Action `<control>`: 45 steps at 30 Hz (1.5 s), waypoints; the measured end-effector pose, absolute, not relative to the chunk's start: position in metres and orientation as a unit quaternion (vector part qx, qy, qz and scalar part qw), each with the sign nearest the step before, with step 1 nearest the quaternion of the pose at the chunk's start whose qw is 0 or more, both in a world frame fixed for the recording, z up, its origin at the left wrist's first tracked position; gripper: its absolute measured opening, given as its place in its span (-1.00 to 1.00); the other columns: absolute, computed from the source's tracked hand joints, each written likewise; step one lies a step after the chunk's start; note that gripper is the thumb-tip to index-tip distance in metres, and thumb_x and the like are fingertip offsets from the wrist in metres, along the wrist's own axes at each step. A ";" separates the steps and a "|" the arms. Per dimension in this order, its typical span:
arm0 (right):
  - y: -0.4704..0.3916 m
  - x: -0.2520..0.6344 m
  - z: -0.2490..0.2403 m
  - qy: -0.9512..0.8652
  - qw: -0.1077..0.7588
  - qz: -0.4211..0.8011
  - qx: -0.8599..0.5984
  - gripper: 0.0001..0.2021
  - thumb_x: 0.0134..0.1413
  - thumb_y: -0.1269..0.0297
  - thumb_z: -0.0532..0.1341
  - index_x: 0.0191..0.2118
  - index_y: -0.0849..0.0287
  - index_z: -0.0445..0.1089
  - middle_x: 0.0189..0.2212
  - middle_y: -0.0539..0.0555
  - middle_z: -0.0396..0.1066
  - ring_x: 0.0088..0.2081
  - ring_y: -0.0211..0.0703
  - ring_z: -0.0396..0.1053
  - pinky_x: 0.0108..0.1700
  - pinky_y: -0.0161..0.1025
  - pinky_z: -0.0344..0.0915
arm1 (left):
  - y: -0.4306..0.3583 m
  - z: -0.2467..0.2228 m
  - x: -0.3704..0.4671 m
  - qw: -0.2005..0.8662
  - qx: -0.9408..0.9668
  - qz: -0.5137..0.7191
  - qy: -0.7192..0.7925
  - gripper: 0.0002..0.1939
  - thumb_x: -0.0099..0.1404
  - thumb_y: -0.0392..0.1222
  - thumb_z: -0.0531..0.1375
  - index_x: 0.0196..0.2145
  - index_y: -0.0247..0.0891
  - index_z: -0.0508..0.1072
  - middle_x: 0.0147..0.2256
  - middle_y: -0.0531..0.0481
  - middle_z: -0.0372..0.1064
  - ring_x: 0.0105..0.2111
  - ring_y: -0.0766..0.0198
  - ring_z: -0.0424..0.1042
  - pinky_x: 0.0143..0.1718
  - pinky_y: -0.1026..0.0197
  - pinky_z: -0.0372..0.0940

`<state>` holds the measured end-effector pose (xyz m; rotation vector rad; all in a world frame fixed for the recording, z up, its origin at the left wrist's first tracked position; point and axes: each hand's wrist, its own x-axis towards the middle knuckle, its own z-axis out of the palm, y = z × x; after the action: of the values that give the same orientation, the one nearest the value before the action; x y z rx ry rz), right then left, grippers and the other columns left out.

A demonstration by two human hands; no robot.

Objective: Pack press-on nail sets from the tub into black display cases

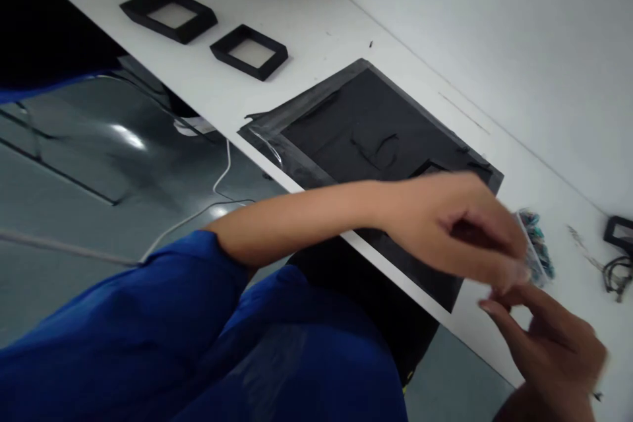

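My left hand (455,224) reaches across from the left, over the right part of a dark mat (346,125). Its thumb and fingertips are pinched together, close against those of my right hand (558,349) at the lower right. Any small thing between the two pinches is too blurred to make out. A small black frame (430,166) lies on the mat, mostly covered by my left hand. Thin dark strips (378,150) curl on the mat's middle. Just beyond my fingers sits a clear bag (539,247) of small teal and dark pieces.
Two black frames (173,13) with pale centres lie on the white table (316,20) at the far left. Another dark frame (620,232) and a dark cord (616,277) are at the right edge. A wall (494,26) borders the table; a chair (49,39) stands left.
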<state>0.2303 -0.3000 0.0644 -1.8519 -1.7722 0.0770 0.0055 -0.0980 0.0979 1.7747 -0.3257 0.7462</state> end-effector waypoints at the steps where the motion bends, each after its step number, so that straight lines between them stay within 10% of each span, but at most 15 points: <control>1: -0.280 0.226 0.061 -0.699 0.275 0.043 -0.659 -0.67 0.08 0.19 0.40 0.00 -0.01 0.52 -0.51 -0.05 0.42 -0.52 -0.26 0.36 -0.42 -0.31 0.40 | -0.087 0.100 -0.003 0.486 0.790 0.363 -0.093 -0.70 0.36 -0.13 0.16 -0.42 -0.31 0.58 -0.50 0.03 0.43 -0.48 0.44 0.34 -0.35 0.36 0.29; 7: -0.219 0.215 0.041 -0.794 0.196 0.082 -0.570 -0.68 0.20 0.13 0.32 0.03 0.07 0.51 -0.52 -0.09 0.39 -0.55 -0.39 0.28 -0.44 -0.40 0.33 | -0.012 0.067 -0.015 0.207 0.853 0.456 0.146 -0.32 0.40 0.24 -0.16 -0.27 -0.30 0.58 -0.29 -0.06 0.43 -0.29 0.28 0.47 -0.25 0.19 0.31; 15: -0.219 0.218 0.030 -0.786 0.195 0.125 -0.573 -0.63 0.18 0.14 0.34 0.10 0.05 0.50 -0.52 -0.07 0.37 -0.55 -0.39 0.27 -0.47 -0.39 0.29 | -0.004 0.028 0.000 0.356 0.835 0.401 0.125 -0.43 0.44 0.17 -0.04 0.21 -0.24 0.31 -0.20 -0.07 0.47 -0.38 0.32 0.40 -0.25 0.27 0.34; 22: -0.213 0.225 0.021 -0.767 0.218 0.128 -0.590 -0.62 0.17 0.13 0.35 0.09 0.04 0.52 -0.54 -0.09 0.36 -0.58 -0.40 0.21 -0.52 -0.40 0.24 | -0.007 0.032 0.002 0.372 0.859 0.349 0.041 -0.53 0.42 0.11 0.09 0.08 -0.28 0.42 0.01 -0.21 0.42 -0.01 0.19 0.40 -0.13 0.24 0.38; 31: -0.215 0.220 0.020 -0.776 0.241 0.135 -0.568 -0.64 0.15 0.13 0.37 0.05 0.08 0.54 -0.60 -0.11 0.25 -0.59 -0.41 0.16 -0.54 -0.40 0.19 | -0.009 0.030 -0.001 0.402 0.879 0.244 0.082 -0.30 0.24 0.29 0.26 0.17 -0.20 0.41 -0.03 -0.12 0.49 -0.22 0.27 0.44 -0.13 0.24 0.35; 45: -0.219 0.220 0.025 -0.727 0.258 0.125 -0.625 -0.73 0.12 0.00 0.35 -0.35 0.12 0.52 -0.64 -0.10 0.27 -0.64 -0.40 0.20 -0.59 -0.42 0.19 | -0.004 0.033 -0.002 0.417 0.873 0.252 0.035 -0.71 0.26 0.06 0.34 -0.35 -0.24 0.65 -0.27 -0.10 0.59 -0.24 0.27 0.49 -0.09 0.22 0.33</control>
<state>0.2196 -0.2189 0.0253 -1.6936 -1.9703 0.3392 -0.0025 -0.0040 0.0330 2.1906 0.0891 0.6322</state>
